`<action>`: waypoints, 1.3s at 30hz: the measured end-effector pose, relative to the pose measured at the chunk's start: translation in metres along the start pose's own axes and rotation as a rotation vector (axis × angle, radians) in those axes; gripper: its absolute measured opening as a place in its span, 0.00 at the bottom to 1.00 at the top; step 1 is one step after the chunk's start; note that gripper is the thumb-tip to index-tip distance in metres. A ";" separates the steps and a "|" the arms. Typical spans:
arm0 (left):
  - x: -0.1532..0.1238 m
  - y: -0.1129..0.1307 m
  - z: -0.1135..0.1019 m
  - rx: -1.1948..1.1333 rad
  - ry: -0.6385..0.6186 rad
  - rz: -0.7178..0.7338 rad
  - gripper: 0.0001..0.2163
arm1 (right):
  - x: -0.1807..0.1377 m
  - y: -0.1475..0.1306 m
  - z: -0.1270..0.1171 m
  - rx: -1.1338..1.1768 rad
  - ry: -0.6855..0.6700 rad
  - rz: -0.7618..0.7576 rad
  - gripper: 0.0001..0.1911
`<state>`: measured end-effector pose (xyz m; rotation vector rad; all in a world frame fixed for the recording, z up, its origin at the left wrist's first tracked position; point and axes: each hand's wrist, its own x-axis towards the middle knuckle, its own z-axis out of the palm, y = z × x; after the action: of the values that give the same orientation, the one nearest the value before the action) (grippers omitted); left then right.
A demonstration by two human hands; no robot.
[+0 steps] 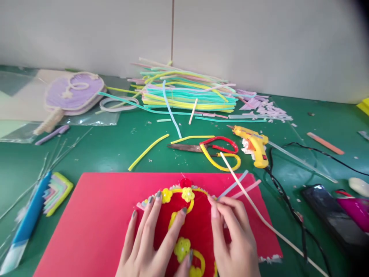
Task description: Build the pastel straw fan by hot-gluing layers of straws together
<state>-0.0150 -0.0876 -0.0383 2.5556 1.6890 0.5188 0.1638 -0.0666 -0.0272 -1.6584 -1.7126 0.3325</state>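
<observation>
A dark red round panel [199, 227] lies on a bright red sheet [86, 215], trimmed with yellow pipe cleaner [198, 190] and yellow flowers [182, 249] with pale centres. My left hand [152, 238] rests on the panel with its fingers spread, pressing it down and covering part of it. Thumb and forefinger of my right hand [235, 231] are pinched together at the panel's upper right edge, where the yellow pipe cleaner ends. Blue and pink stems [245, 188] stick out beyond that hand. A red round piece [185, 182] sits at the panel's top.
Red-and-yellow-handled scissors [207, 148] and a yellow glue gun [253, 144] lie beyond the sheet. Pipe cleaners [190, 96] are heaped at the back. A lilac fan-shaped piece [75, 92] is back left. A cream stem [259, 215] crosses the sheet's right edge, near a phone [328, 211].
</observation>
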 end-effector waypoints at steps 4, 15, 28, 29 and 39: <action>0.004 0.002 -0.005 0.020 0.017 -0.005 0.28 | 0.000 -0.001 0.000 0.030 0.000 0.071 0.10; 0.005 0.009 -0.014 -0.203 -0.052 -0.170 0.22 | 0.006 0.007 -0.007 0.390 0.034 0.207 0.21; 0.011 -0.021 -0.019 -0.658 0.687 -0.745 0.13 | 0.007 0.018 -0.003 0.772 0.249 0.394 0.31; 0.011 -0.024 -0.018 -0.662 0.703 -0.776 0.13 | 0.007 0.017 -0.003 0.781 0.255 0.396 0.32; 0.013 -0.015 -0.025 -0.521 0.370 -0.734 0.11 | 0.012 0.017 -0.005 0.960 0.276 0.444 0.32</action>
<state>-0.0311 -0.0735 -0.0148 1.4140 2.0644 1.1952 0.1811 -0.0544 -0.0311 -1.2278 -0.7370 0.9156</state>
